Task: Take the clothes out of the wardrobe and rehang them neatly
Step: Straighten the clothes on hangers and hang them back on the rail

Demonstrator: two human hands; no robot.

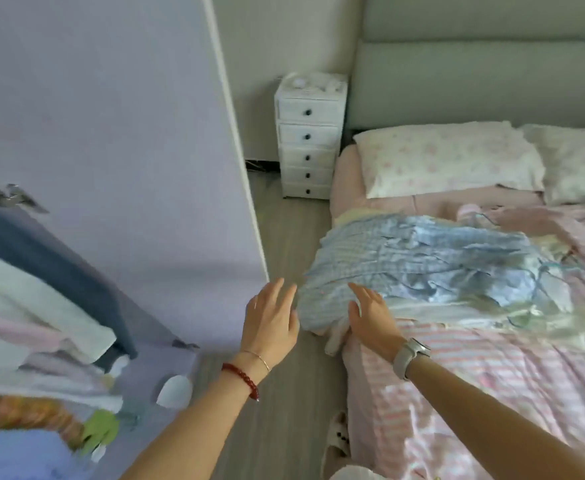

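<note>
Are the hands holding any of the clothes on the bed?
No. The left hand hangs open beside the pile of clothes, and the right hand lies flat against the pile's near edge, fingers straight, gripping nothing.

One head-worn camera looks forward and down, close over the bed's [457, 393] near-left corner, toward the headboard [474, 81].

My right hand [370, 318] lies on the blue checked garment [419, 268]; what its fingertips touch beneath cannot be determined. The clothes pile [491, 289] blurs at its far right, so individual items there are indistinguishable. The hanging clothes [34, 306] at near left are smeared and cut off by the left edge. A slipper [337, 441] is partly hidden under the bed [491, 393].
</note>
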